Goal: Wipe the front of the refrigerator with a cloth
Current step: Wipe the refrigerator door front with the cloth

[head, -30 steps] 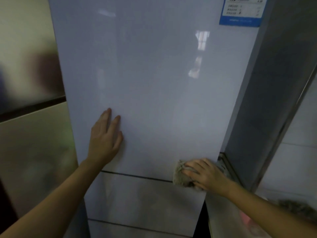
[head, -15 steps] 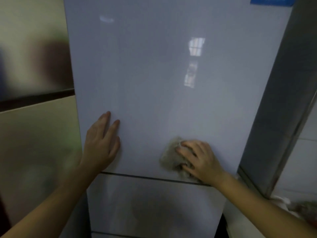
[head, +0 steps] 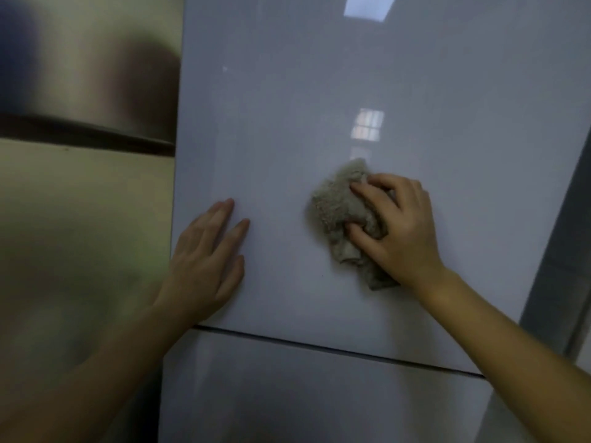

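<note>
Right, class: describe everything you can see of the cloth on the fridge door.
The cloth is a grey-beige, fuzzy, terry-like rag, crumpled into a wad. The right hand presses it against the glossy pale upper refrigerator door, fingers dug into its folds. One end trails below the palm, above the door seam.

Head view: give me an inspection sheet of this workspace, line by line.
Surface: glossy pale fridge door, window reflections on it; dark seam below, lower panel under that.
Job's things: crumpled grey-beige cloth pressed on the door.
Clutter: nothing seen.
Hands: right hand grips the cloth against the door; left hand flat on the door near its left edge, holding nothing.
Cables: nothing seen.
Surroundings: metallic appliance at left, blurred; grey fridge side at right.
</note>
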